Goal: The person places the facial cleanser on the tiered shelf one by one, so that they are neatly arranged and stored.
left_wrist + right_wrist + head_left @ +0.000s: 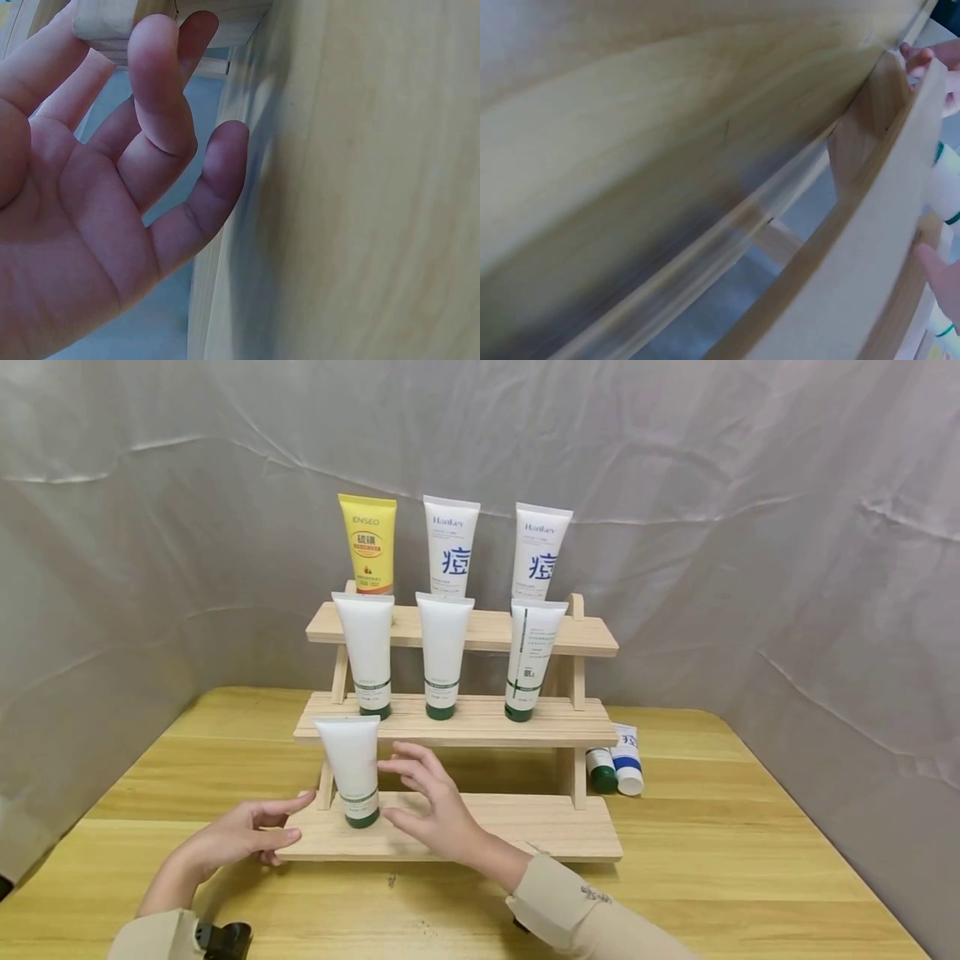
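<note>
A white tube with a green cap (352, 768) stands cap-down at the left of the bottom shelf of a wooden three-step rack (517, 827). Just right of this tube is my right hand (438, 810), its fingers spread and holding nothing; a fingertip is at the tube's side, and whether it touches I cannot tell. My left hand (243, 835) grips the left end of the bottom shelf between thumb and fingers. From the left wrist view, my curled left hand (112, 180) is at the wooden end (109, 22). Only my right thumb (941, 281) shows at the right wrist view's edge.
Three white tubes with green caps (442, 652) stand on the middle step. On the top step are a yellow tube (367, 543) and two white tubes with blue lettering (450, 547). More tubes (626, 760) lie on the table behind the rack's right side. Grey cloth (480, 427) hangs behind.
</note>
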A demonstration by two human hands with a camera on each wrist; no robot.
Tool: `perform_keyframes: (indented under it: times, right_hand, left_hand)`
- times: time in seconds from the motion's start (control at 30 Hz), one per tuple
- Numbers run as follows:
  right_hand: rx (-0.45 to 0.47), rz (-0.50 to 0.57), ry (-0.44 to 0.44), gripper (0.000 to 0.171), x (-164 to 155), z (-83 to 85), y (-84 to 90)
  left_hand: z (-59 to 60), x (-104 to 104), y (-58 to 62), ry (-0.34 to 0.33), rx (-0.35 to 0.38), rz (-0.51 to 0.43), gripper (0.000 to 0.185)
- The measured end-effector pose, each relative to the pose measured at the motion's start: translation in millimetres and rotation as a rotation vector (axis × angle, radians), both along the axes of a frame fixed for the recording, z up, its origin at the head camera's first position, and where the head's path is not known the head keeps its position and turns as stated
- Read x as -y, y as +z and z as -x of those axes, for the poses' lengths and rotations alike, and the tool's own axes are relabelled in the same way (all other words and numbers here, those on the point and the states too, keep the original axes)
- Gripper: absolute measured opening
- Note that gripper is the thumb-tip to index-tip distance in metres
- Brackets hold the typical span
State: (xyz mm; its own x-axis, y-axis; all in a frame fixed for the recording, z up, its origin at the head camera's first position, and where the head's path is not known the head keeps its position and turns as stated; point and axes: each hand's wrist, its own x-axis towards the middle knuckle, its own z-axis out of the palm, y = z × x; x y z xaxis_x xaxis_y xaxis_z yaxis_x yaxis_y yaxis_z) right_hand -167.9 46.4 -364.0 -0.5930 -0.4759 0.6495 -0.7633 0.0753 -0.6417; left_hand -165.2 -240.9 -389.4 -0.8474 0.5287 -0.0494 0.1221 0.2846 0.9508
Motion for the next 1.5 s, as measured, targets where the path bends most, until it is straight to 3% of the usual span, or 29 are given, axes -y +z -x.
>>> perform_keyframes:
  times: [0.23, 0.57, 0.77, 1.0, 1.13, 1.37, 1.5]
  right_hand:
    - [0.054, 0.067, 0.015, 0.049, -14, -4.1, 3.0]
    - [0.082, 0.138, -0.041, 0.028, -35, -6.4, 6.8]
    - [0.08, 0.126, -0.056, 0.017, -49, -7.1, 6.3]
    - [0.052, 0.107, -0.096, 0.011, -71, -9.0, 6.1]
    - [0.085, 0.104, -0.13, 0.011, -84, -9.7, 8.1]
    - [0.134, 0.109, -0.17, 0.01, -106, -11.2, 10.4]
    - [0.13, 0.112, -0.186, 0.01, -118, -14.4, 9.9]
  left_hand:
    - [0.1, 1, -0.4, -0.001, 0.017, -0.006, 0.055]
    - [-1.3, 0, 2.5, 0.018, 0.029, 0.008, 0.054]
    - [-0.9, 1, 0.7, -0.01, 0.029, -0.021, 0.044]
    - [-0.6, 1, 1.8, 0.008, 0.032, 0.003, 0.048]
    - [-0.9, 0, 2.3, 0.019, 0.021, 0.016, 0.056]
    - [-1.1, 2, 0.3, 0.016, 0.02, -0.001, 0.046]
    - [-1.5, 1, 0.0, 0.023, 0.019, 0.005, 0.049]
